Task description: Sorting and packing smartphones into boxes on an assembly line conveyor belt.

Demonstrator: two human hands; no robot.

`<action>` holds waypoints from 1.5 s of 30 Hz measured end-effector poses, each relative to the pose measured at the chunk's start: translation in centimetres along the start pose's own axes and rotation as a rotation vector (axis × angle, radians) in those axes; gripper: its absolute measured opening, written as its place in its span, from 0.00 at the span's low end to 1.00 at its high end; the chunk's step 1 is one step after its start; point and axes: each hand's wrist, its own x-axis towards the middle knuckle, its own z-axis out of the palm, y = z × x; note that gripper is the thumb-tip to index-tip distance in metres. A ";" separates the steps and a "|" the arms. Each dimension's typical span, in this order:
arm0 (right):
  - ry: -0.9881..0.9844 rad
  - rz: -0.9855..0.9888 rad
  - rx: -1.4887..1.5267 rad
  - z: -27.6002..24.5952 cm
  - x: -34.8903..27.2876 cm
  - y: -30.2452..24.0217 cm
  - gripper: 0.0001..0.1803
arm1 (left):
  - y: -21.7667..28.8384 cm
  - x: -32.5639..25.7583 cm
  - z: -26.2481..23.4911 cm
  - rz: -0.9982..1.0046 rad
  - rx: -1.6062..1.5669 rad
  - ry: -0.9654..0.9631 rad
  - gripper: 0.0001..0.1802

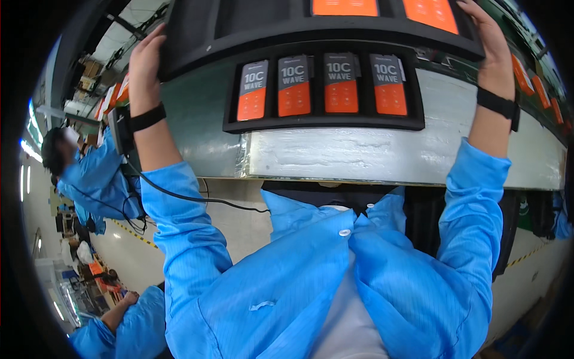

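A large black tray is held up at the top of the head view, its far part cut off by the frame. My left hand grips its left end and my right hand its right end. Two orange-faced flat pieces show in its right half, while the compartments at left look bare. Below it, a second black tray lies on the bench. Several phone-sized grey-and-orange pieces sit in its slots, side by side.
Under the lower tray is a bench with a shiny covering. A black cable runs near my left arm. Orange boxes stand at the far right. A person in blue is at left, another at lower left.
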 end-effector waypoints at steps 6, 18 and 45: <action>0.297 0.050 -0.212 -5.4 -4.0 11.0 0.33 | -8.4 -4.6 2.5 0.022 0.292 -0.057 0.22; 0.418 -0.104 -0.542 -0.5 -8.7 13.4 0.26 | -7.9 -19.9 25.8 0.232 0.175 -0.481 0.34; -0.296 -0.195 -1.676 12.9 2.9 17.8 0.31 | -11.5 2.8 7.8 -0.339 -0.679 -0.191 0.21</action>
